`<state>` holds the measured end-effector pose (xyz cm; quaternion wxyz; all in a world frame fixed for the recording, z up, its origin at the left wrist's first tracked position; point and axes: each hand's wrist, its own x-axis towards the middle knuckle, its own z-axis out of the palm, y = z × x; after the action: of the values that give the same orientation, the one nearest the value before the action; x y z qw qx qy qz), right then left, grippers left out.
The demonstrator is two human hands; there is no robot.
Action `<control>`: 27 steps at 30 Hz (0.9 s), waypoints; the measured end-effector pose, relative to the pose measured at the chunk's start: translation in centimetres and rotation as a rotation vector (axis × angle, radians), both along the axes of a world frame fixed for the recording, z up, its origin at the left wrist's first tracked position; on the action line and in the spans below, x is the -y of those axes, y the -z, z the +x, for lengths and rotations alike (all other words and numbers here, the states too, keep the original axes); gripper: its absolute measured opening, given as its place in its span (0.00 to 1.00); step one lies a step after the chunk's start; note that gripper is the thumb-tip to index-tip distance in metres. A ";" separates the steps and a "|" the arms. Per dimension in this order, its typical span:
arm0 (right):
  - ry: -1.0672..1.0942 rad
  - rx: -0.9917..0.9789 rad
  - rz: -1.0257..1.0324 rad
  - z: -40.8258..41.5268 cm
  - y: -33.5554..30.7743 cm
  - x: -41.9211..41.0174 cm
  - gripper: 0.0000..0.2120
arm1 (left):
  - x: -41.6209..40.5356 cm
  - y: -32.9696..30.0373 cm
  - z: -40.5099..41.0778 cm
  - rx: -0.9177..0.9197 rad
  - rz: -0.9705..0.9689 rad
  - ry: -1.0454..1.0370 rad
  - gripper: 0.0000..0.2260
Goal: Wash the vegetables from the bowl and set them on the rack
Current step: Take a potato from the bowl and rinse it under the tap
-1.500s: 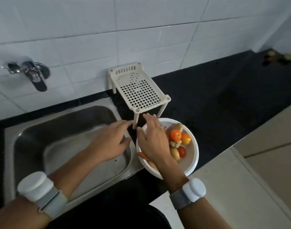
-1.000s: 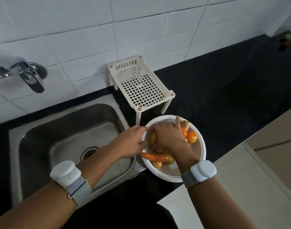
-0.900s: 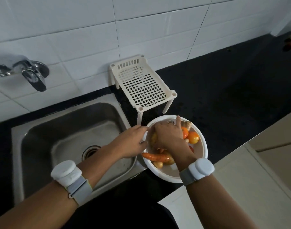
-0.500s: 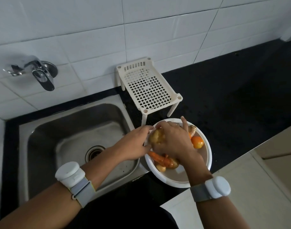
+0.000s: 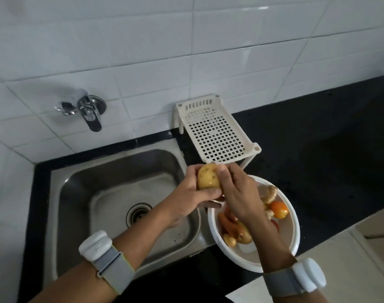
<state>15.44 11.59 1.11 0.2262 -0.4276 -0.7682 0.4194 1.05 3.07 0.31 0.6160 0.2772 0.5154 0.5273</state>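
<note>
The tap (image 5: pixel 89 111) on the wall looks blurry. The left hand (image 5: pixel 190 199) curls its fingers under the potato (image 5: pixel 208 177). The right hand (image 5: pixel 241 193) holds the potato's other side and hides part of the bowl (image 5: pixel 293 226). The potato is up above the sink (image 5: pixel 121 193) edge, just in front of the rack (image 5: pixel 215 133).

A home kitchen: a stainless steel sink (image 5: pixel 112 193) lies left of the fingers (image 5: pixel 224 171), a chrome wall tap (image 5: pixel 88 111) on white wall tiles (image 5: pixel 230 51) beyond them, black stone counter (image 5: pixel 317 149) to their right.
</note>
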 end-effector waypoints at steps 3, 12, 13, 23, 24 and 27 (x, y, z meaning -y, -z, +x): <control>-0.058 -0.021 0.013 -2.8 -0.2 0.5 0.16 | 1.5 -0.4 -2.4 0.099 -0.039 -0.114 0.26; -0.248 -0.020 0.141 -12.3 1.4 1.5 0.11 | 5.5 -0.5 -8.7 0.177 -0.176 -0.583 0.21; -0.273 -0.039 0.132 -13.7 1.1 1.6 0.10 | 6.1 -0.6 -9.5 0.215 -0.180 -0.637 0.18; -0.599 -0.169 0.066 -29.4 -3.2 1.8 0.21 | 9.8 -0.4 -14.4 0.420 -0.189 -0.878 0.20; -0.607 -0.154 0.031 -30.6 -3.3 1.7 0.19 | 9.8 -0.2 -14.7 0.460 -0.200 -0.903 0.21; -0.634 -0.032 -0.005 -33.3 -2.8 1.4 0.14 | 9.9 0.2 -15.2 0.581 -0.214 -0.965 0.25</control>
<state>-17.90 10.24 3.90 0.0953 -0.1607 -0.8585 0.4776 -14.15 -6.83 0.06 0.4467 -0.2097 0.4436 0.7481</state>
